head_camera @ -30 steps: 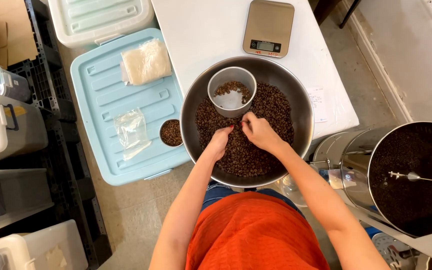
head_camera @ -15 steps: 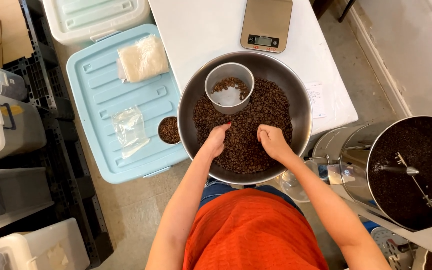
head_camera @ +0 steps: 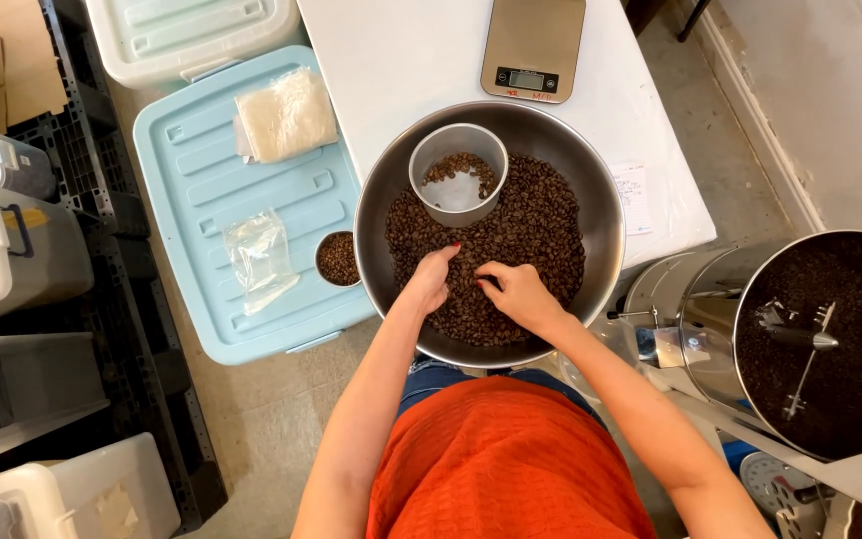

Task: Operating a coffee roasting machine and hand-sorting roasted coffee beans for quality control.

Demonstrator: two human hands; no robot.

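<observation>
Orange top fills the bottom centre, both bare forearms reach up from it into the big metal bowl.

Left hand: down in the coffee beans, fingers curled and bunched together on the pile. Can't tell if it actually grips any.

Right hand: just beside the left, fingertips almost meeting it, fingers bent and pinched down into the beans. What sits between the fingertips is too small to see.

Beans cover most of the bowl floor in a loose dark layer, bare metal showing round the rim. Bowl sits on the near edge of the white table and overhangs it toward the person.

Inside the bowl, far-left side: small metal cup, upright, a thin scatter of beans on its bottom, mostly bare.

Left of the bowl: light blue bin lid. On it a small round tin of beans just beside the bowl, a clear empty-looking plastic bag, and farther up a bag of pale grains.

Right: large round drum full of dark beans, with a stirring arm across the top.

Far end of the table: flat kitchen scale, nothing on it.
</observation>
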